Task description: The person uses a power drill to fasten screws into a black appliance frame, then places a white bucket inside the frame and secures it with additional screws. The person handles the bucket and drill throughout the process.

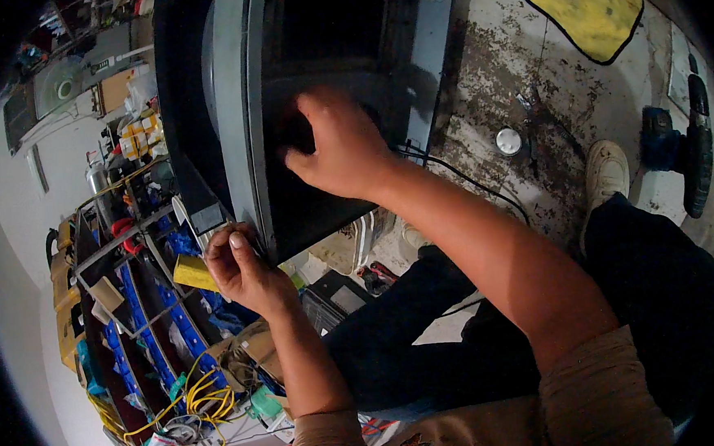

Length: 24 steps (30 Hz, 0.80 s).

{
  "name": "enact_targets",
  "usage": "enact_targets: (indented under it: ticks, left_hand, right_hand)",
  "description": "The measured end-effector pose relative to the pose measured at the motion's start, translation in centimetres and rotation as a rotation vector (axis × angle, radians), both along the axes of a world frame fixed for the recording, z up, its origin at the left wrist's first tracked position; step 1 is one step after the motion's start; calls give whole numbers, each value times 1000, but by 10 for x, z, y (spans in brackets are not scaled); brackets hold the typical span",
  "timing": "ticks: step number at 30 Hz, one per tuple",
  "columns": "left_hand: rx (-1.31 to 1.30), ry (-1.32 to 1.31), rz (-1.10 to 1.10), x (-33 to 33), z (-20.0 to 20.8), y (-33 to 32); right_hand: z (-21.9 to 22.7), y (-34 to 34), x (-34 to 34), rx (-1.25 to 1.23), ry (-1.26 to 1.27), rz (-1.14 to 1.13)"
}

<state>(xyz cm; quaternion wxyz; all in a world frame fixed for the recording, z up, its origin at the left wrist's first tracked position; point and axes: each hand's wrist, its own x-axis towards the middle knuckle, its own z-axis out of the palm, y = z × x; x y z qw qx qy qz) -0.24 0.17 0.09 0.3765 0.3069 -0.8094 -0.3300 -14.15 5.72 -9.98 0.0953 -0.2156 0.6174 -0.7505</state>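
A large boxy housing with grey metal edges (242,107) and a dark hollow inside stands in front of me. My right hand (340,142) reaches into the hollow, thumb and index finger apart in a curved shape. No held thing shows in the gap between them; the other fingers are partly hidden. At the housing's near left corner, my left hand (244,267) is closed, thumb pressed to the fingertips. Whatever it pinches is too small or hidden to make out. A small grey label plate (208,218) sits just beyond these fingertips. A black cable (485,184) runs out beside my right forearm.
A stained floor (487,76) lies to the right, with a round silvery lid (508,141) and a yellow cloth (589,8). Farther right is a blue-and-black wheeled thing (683,142). Cluttered shelves with blue bins (179,316) and yellow cable (208,400) fill the left.
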Motion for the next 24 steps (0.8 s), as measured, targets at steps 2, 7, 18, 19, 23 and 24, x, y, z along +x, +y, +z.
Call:
enact_targets:
  ticks: [2,7,18,19,23,24]
  left_hand:
    - [-9,-16,-9,2,1,-1]
    - [2,-19,17,-4,1,3]
    - [34,-21,51,-3,4,4]
    - [28,-22,55,-2,4,3]
    - [77,16,38,-10,-4,7]
    - [68,14,27,-9,-2,6]
  right_hand:
    - [-4,-2,-4,20,70,22]
    - [-14,-7,-2,-45,47,18]
    - [-17,-3,-28,4,-118,409]
    - [-14,-2,-30,31,-141,452]
    - [-29,-6,-32,-52,-141,455]
    - [-24,-4,-34,-29,-100,450]
